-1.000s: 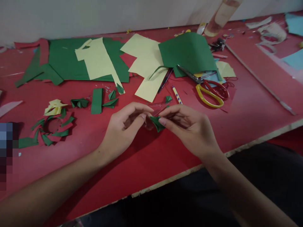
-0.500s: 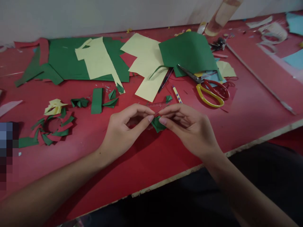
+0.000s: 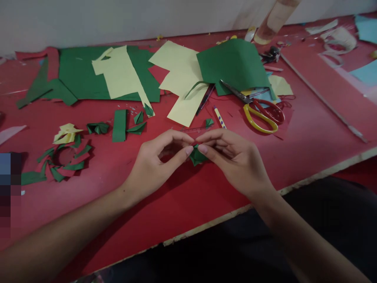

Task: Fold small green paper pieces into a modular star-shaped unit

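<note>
At the centre of the head view, my left hand (image 3: 160, 155) and my right hand (image 3: 232, 155) meet fingertip to fingertip over the table. A small green folded paper piece (image 3: 198, 158) shows below the thumbs, pinched at its top edge. My fingers hide its upper part. Just beyond the hands lie a clear ruler (image 3: 193, 129), a small green folded triangle (image 3: 209, 123) and a white stick with purple dots (image 3: 219, 118). To the left are a green paper strip (image 3: 119, 125) and a red and green folded-paper ring (image 3: 84, 159).
Scissors (image 3: 260, 120) with yellow and red handles lie right of centre, blades on a green sheet (image 3: 232, 65). Cream paper (image 3: 184, 78) and more green paper (image 3: 79, 74) spread along the back. A bottle (image 3: 275, 21) stands by the wall; a long stick (image 3: 322, 96) lies at right.
Both hands stay nearly in place over the green folded piece, with only slight fingertip shifts. A thin reddish line between the fingertips shows less now. The view has drifted slightly.
</note>
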`<state>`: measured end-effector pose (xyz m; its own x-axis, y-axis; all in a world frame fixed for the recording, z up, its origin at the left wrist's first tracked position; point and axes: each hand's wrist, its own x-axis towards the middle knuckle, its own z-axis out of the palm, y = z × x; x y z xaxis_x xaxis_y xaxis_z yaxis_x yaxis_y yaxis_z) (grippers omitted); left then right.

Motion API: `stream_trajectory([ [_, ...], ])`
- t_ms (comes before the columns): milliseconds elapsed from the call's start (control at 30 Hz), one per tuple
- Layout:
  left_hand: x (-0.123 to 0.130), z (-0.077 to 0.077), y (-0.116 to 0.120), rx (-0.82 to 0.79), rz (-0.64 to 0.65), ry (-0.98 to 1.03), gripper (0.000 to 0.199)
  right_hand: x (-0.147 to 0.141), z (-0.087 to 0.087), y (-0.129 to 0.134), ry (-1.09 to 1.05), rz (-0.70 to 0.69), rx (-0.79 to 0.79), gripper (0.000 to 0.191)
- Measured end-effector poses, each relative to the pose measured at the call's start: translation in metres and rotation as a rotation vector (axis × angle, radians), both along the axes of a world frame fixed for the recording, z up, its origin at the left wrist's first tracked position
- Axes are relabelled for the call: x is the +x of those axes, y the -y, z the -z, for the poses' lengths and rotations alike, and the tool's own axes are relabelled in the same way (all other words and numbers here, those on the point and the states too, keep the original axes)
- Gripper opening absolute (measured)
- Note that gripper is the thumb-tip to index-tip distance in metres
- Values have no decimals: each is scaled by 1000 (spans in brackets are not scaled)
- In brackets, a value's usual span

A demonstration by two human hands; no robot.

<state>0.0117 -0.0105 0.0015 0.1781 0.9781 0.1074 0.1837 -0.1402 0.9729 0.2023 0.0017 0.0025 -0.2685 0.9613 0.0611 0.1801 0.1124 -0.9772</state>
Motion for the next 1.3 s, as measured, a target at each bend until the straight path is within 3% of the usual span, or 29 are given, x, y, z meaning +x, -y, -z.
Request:
stream_trajectory([
  [500,-3,0,0,-13,-14,45,6,0,-3,0,13,7,4,10],
  [700,-1,1,-1,10,-2,47,7,0,-2,0,31,4,75,9],
  [1100,-6,-1,-2,23,145,44,16,2,-1,0,45,20,94,9],
  [1300,-3,0,-1,33,131,28,16,2,-2,-1,61,38,99,8],
])
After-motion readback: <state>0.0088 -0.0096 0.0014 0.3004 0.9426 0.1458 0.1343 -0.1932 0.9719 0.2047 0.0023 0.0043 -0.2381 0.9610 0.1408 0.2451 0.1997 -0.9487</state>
